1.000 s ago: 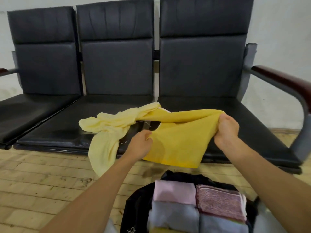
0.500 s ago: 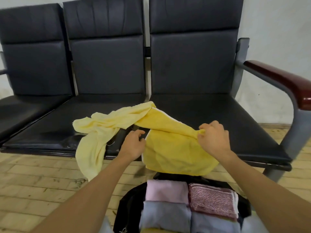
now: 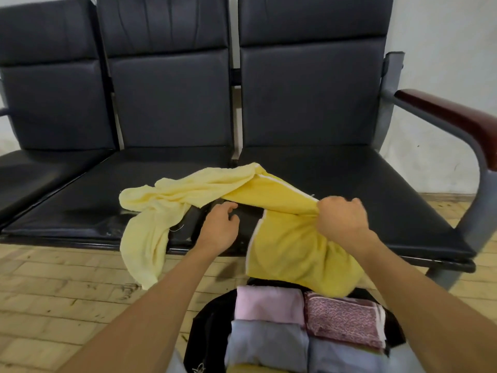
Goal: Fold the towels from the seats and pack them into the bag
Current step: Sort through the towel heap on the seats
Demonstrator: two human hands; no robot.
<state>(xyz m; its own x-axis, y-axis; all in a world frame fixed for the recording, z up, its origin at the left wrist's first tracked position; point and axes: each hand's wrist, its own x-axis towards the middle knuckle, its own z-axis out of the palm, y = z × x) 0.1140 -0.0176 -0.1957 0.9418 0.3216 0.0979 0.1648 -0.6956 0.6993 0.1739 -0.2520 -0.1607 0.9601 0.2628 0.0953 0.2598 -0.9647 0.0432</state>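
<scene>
Our right hand point(image 3: 340, 219) grips the yellow towel point(image 3: 290, 249) hanging off the seat point(image 3: 355, 181) above the bag point(image 3: 207, 327), so our loose, empty left hand point(image 3: 219, 228) should pinch its white hem and pull taut.

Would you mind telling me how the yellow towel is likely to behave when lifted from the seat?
Probably floppy: the yellow towel sags in folds below the grip of the right hand and drapes over the front of the seat. Likely light, since one bunched grip carries its hanging part. Its nubby surface suggests it won't slip easily.
</scene>
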